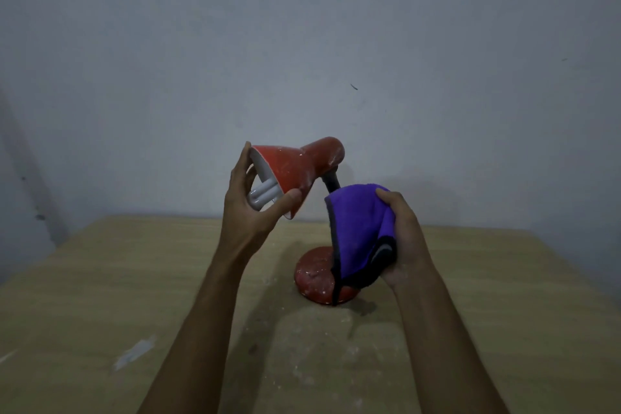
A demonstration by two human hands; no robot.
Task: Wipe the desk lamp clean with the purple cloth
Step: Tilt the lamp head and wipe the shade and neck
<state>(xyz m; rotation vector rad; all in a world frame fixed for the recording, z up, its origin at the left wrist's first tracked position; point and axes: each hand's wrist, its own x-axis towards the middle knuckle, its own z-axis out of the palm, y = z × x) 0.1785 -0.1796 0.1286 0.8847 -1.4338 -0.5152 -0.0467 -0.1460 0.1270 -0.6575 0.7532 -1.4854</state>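
Observation:
A red desk lamp stands on the wooden table, its shade tilted left and speckled with white dust. A white bulb shows inside the shade. My left hand grips the shade's rim, thumb under the lower edge and fingers across the opening. My right hand holds a purple cloth with a black border, wrapped around the lamp's black neck, most of which is hidden. Part of the round red base shows below the cloth.
The tan wooden table carries white dust and specks around the lamp base and a pale smear at the front left. A plain grey wall rises right behind the table.

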